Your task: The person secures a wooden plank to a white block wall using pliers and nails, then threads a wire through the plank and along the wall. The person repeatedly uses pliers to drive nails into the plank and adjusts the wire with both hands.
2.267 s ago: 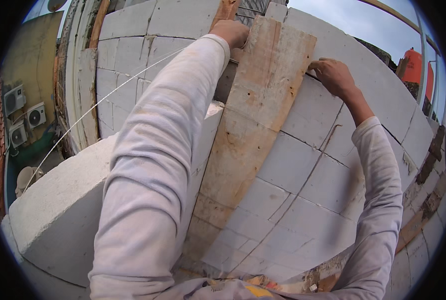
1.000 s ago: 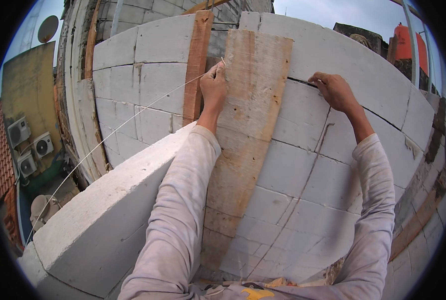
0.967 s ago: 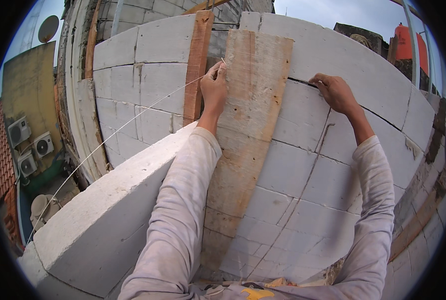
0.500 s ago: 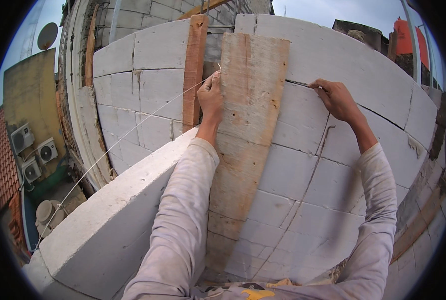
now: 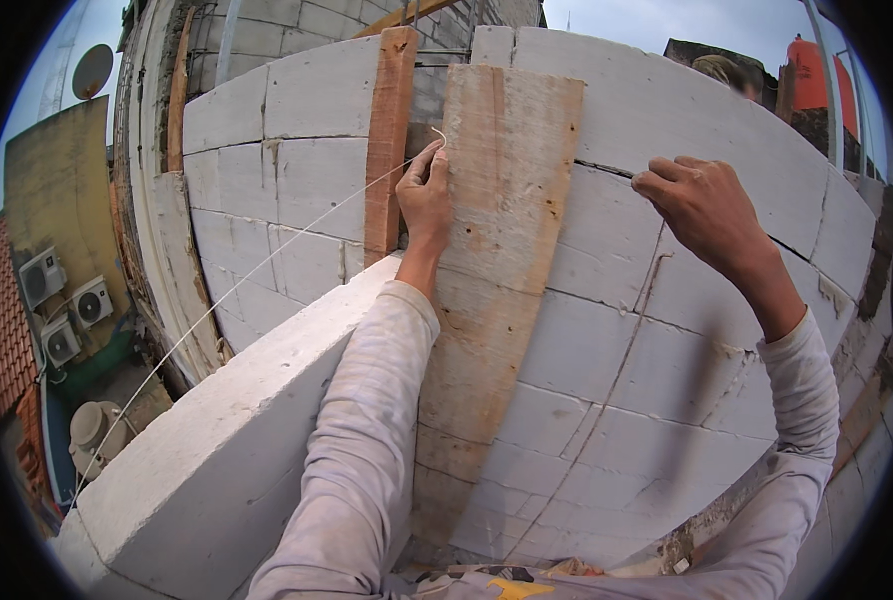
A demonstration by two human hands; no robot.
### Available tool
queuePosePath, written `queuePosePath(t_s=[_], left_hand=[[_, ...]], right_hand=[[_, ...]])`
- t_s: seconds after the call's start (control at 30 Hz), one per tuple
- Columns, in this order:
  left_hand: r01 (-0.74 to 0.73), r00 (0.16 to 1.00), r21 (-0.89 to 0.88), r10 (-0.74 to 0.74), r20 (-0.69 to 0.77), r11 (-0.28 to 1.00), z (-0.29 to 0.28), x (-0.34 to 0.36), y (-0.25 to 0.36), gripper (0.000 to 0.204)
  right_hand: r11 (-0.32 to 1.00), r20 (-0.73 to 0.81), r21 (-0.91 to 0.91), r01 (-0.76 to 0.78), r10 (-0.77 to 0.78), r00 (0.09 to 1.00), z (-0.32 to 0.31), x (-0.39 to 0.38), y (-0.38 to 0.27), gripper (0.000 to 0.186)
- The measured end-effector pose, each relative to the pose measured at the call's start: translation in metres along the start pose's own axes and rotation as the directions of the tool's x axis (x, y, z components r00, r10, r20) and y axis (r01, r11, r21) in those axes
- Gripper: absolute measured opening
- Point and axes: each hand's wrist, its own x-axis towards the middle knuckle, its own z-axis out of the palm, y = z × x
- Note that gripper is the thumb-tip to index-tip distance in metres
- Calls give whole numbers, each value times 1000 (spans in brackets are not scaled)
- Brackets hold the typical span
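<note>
My left hand (image 5: 427, 200) is closed in a pinch on a thin white string (image 5: 242, 277), whose short loose end curls above the fingertips. That hand is at the left edge of a broad wooden board (image 5: 507, 170) standing upright against the white block wall (image 5: 627, 110). From the pinch, the string runs taut down to the lower left, passing in front of a narrow reddish wooden post (image 5: 391, 140). My right hand (image 5: 702, 205) is raised before the wall, right of the board, with its fingers curled together. Whatever it may hold is hidden.
A low white block wall (image 5: 237, 410) slants from the lower left toward the board. A bent rod (image 5: 657, 275) sticks out by the wall's joints. Beyond the wall are a person (image 5: 722, 70) and an orange tank (image 5: 812, 75); air-conditioner units (image 5: 62, 340) hang at far left.
My right hand has drawn back from the wall joint toward the right and nearer to me, its fingers more curled. My left hand stays in place, the string's end showing more above it.
</note>
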Motion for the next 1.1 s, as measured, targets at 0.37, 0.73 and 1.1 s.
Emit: queuePosePath(t_s=[0.37, 0.73, 1.1], left_hand=[[-170, 983, 124, 160, 89, 978, 81, -28, 73, 28], [54, 996, 169, -64, 56, 984, 85, 45, 72, 24], [-153, 959, 689, 276, -71, 708, 65, 83, 66, 21]], right_hand=[[914, 322, 373, 162, -291, 901, 24, 243, 29, 20], [894, -45, 434, 109, -99, 994, 30, 244, 83, 4], [938, 31, 336, 85, -102, 994, 71, 282, 29, 16]])
